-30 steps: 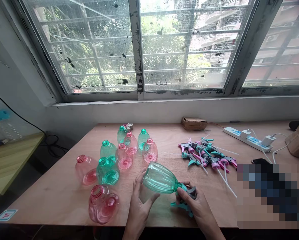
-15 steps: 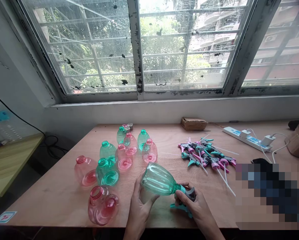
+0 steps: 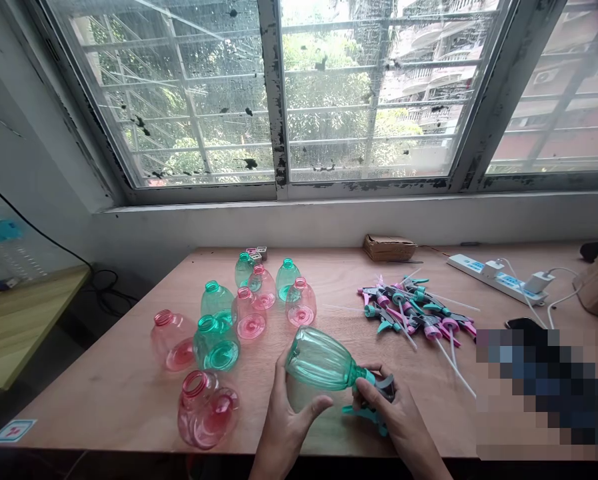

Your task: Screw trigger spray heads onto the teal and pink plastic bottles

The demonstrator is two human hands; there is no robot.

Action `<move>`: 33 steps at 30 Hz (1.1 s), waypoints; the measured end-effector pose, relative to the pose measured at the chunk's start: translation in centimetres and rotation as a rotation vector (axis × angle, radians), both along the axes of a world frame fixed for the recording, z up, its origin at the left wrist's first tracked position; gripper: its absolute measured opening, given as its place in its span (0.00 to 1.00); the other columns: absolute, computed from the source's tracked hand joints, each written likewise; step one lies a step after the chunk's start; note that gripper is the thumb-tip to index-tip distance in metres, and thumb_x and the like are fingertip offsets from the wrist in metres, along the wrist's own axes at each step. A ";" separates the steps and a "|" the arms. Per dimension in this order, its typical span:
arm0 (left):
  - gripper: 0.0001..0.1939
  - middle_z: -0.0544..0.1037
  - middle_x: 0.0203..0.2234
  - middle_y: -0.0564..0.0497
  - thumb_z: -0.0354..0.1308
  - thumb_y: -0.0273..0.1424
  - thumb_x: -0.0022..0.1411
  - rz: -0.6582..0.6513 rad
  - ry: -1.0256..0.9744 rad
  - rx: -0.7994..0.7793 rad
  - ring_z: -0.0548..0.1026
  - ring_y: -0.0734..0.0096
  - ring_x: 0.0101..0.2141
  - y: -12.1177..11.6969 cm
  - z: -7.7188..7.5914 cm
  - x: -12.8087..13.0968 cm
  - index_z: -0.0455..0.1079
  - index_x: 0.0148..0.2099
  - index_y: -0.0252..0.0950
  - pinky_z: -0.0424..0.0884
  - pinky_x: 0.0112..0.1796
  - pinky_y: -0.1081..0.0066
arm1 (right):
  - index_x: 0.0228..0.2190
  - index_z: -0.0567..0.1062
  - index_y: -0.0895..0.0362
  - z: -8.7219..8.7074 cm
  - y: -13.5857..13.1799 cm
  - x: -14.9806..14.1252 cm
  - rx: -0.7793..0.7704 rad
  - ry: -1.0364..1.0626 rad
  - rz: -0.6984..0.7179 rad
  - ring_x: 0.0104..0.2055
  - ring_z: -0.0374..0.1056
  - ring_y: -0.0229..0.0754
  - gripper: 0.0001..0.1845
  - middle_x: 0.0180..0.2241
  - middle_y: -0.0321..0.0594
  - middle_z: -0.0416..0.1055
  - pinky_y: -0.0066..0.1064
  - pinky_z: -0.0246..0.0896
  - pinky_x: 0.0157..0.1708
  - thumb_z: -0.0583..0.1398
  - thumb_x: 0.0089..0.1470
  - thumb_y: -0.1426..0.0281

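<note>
A clear green spray bottle point(image 3: 321, 360) lies tilted on its side between my two hands, above the table's front edge. My right hand point(image 3: 393, 407) is closed round the trigger spray head point(image 3: 386, 387), with the thumb pressed at the teal collar by the bottle's neck. The teal trigger point(image 3: 366, 415) hangs below those fingers. My left hand point(image 3: 291, 417) is beside and under the bottle's base. Its thumb stands out away from the plastic, while the other fingers reach behind the bottle and are partly hidden.
Several pink bottles point(image 3: 209, 412) and green bottles point(image 3: 217, 347) without tops stand at the left. A pile of pink and teal spray heads point(image 3: 413, 310) lies at the right. Behind are a cardboard box point(image 3: 389, 248) and a power strip point(image 3: 493, 277) with plugged-in chargers.
My left thumb has spread away from the bottle. The bottle and my right hand stay almost in place, and the whole view has shifted slightly.
</note>
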State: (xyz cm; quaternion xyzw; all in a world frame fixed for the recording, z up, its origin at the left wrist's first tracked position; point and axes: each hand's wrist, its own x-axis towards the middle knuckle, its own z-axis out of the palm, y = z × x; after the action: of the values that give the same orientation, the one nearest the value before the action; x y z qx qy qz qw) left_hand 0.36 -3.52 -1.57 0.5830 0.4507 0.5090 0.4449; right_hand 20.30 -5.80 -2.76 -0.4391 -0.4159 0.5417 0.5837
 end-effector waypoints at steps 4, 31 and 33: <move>0.36 0.73 0.57 0.45 0.68 0.43 0.55 0.061 -0.038 -0.055 0.66 0.49 0.61 0.0 0.2 0.0 0.58 0.62 0.43 0.61 0.60 0.54 | 0.39 0.72 0.55 0.3 -0.2 -0.2 -0.007 -0.071 0.046 0.27 0.71 0.41 0.19 0.23 0.32 0.74 0.33 0.69 0.32 0.68 0.52 0.57; 0.39 0.70 0.60 0.45 0.71 0.39 0.52 0.048 -0.018 -0.026 0.62 0.48 0.63 0.3 0.1 0.0 0.60 0.63 0.42 0.56 0.64 0.51 | 0.38 0.73 0.55 0.4 -0.1 -0.3 0.000 -0.090 0.024 0.28 0.71 0.41 0.18 0.24 0.33 0.74 0.32 0.68 0.32 0.66 0.54 0.56; 0.35 0.72 0.58 0.45 0.69 0.41 0.55 0.069 -0.024 -0.037 0.63 0.49 0.63 0.3 0.3 0.1 0.62 0.61 0.41 0.57 0.63 0.52 | 0.39 0.73 0.55 0.6 -0.2 -0.3 -0.009 -0.120 0.026 0.28 0.71 0.41 0.18 0.23 0.33 0.74 0.32 0.68 0.33 0.67 0.54 0.56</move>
State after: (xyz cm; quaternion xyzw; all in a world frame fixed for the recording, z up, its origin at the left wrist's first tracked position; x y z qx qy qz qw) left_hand 0.41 -3.23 -1.29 0.5524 0.4748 0.5226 0.4431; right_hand 19.98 -6.05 -2.12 -0.4681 -0.4533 0.5238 0.5486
